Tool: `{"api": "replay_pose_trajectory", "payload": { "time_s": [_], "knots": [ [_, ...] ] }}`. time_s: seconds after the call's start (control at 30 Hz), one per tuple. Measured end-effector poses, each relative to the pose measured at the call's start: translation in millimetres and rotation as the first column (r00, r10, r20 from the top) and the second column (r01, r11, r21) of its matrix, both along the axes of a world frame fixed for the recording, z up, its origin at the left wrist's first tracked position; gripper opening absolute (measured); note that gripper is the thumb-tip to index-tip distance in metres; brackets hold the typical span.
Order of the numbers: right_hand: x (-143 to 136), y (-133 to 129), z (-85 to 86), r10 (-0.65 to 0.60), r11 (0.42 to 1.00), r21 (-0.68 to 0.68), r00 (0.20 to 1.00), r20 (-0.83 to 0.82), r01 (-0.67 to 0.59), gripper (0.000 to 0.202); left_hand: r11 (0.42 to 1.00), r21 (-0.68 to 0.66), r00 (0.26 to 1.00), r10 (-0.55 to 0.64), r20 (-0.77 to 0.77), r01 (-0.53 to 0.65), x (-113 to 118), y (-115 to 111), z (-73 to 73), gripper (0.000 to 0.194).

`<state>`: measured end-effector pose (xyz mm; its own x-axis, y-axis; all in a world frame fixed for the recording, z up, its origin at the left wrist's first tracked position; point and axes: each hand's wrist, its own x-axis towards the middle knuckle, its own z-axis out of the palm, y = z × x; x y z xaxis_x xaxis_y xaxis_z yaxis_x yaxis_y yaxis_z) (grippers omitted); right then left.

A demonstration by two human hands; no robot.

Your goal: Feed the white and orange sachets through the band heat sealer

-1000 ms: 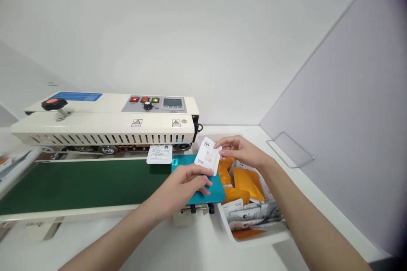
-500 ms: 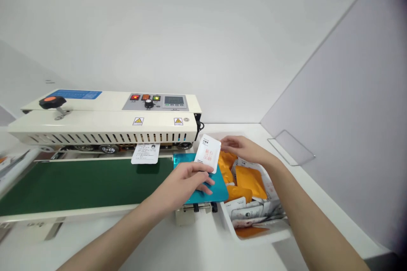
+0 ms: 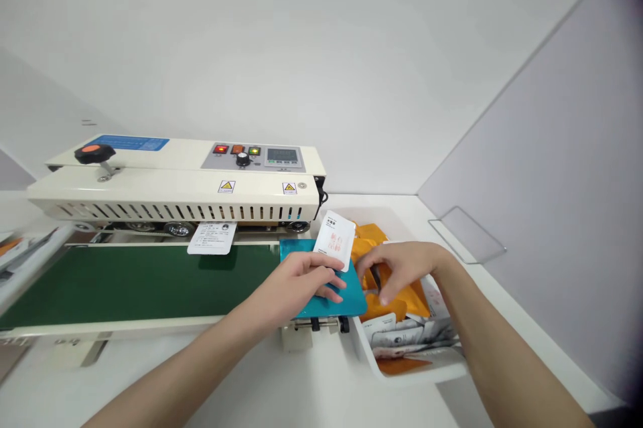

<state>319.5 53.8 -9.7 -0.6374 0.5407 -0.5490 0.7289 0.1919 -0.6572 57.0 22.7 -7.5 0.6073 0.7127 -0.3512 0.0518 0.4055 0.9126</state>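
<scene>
A white printed sachet [image 3: 335,238] lies tilted at the back of the blue plate [image 3: 351,299]. My left hand [image 3: 309,284] rests over the plate, its fingers spread and the forefinger touching the sachet's lower edge. Over the orange packets [image 3: 370,238] in the white bin [image 3: 392,376] is my right hand [image 3: 396,267], thumb and fingers apart, holding nothing visible. Some of its fingertips are hidden. Another white sachet [image 3: 211,238] sticks out from under the sealing machine [image 3: 191,193], above the green belt [image 3: 151,284].
The machine's knob [image 3: 95,154] stands up at its left end. More packets [image 3: 23,257] lie at the far left. A wire handle [image 3: 467,235] lies beside the bin, near the right wall panel. Black end pieces [image 3: 343,325] project below the blue plate.
My right hand has left the sachet's right side and moved down over the bin's packets, fingers apart. The sachet under the machine has travelled left.
</scene>
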Motion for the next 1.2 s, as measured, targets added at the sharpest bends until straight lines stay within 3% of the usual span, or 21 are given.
{"api": "replay_pose_trajectory", "payload": {
  "time_s": [0.1, 0.2, 0.4, 0.47, 0.53, 0.6, 0.67, 0.73, 0.9, 1.1, 1.2],
  "knots": [
    [-6, 1, -5.5, -0.007, 1.0, -0.004, 0.995, 0.101, 0.008, 0.051, 1.0, 0.02, 1.0, 0.002, -0.005, -0.002, 1, 0, -2.7, 0.023],
    [-12, 2, -9.6, -0.032, 1.0, 0.005, 0.989, 0.143, 0.031, 0.035, 0.999, 0.044, 1.0, -0.002, -0.001, 0.002, 1, -1, -3.6, 0.024],
    [-9, 7, -13.7, -0.079, 0.995, 0.058, 0.997, 0.007, 0.078, 0.027, 1.0, 0.017, 0.999, 0.007, -0.037, -0.006, 0, -1, 3.1, 0.024],
    [-2, 10, -14.5, -0.156, 0.98, 0.118, 0.987, -0.05, 0.16, 0.027, 1.0, 0.005, 1.0, 0.006, -0.027, -0.006, 1, 0, 4.1, 0.024],
    [4, 13, -15.5, -0.327, 0.922, 0.188, 0.941, -0.084, 0.338, 0.029, 1.0, -0.003, 1.0, 0.004, -0.009, -0.004, 1, 0, 3.9, 0.024],
    [7, 15, -16.6, -0.521, 0.806, 0.256, 0.845, -0.122, 0.534, 0.033, 1.0, -0.004, 1.0, 0.005, 0.0, -0.005, 1, 0, 3.2, 0.025],
    [9, 17, -17.8, -0.637, 0.689, 0.323, 0.754, -0.158, 0.649, 0.035, 1.0, -0.002, 1.0, 0.007, 0.002, -0.007, 0, -1, 2.5, 0.025],
    [8, 18, -19.4, -0.673, 0.634, 0.361, 0.718, -0.178, 0.684, 0.036, 1.0, -0.005, 1.0, 0.008, 0.005, -0.008, 0, -1, 2.0, 0.025],
    [11, 20, -26.8, -0.68, 0.633, 0.32, 0.704, -0.205, 0.705, 0.032, 1.0, -0.01, 1.0, 0.016, 0.027, -0.015, 1, 0, 1.3, 0.024],
    [22, 27, -32.6, -0.777, 0.452, 0.478, 0.596, -0.202, 0.753, 0.025, 0.999, -0.028, 0.998, 0.016, 0.056, -0.014, 0, 1, -1.6, 0.024],
    [22, 28, -31.7, -0.773, 0.41, 0.523, 0.589, -0.236, 0.748, 0.021, 0.999, -0.035, 0.997, 0.016, 0.074, -0.013, 0, 1, -4.7, 0.025]
  ]
}}
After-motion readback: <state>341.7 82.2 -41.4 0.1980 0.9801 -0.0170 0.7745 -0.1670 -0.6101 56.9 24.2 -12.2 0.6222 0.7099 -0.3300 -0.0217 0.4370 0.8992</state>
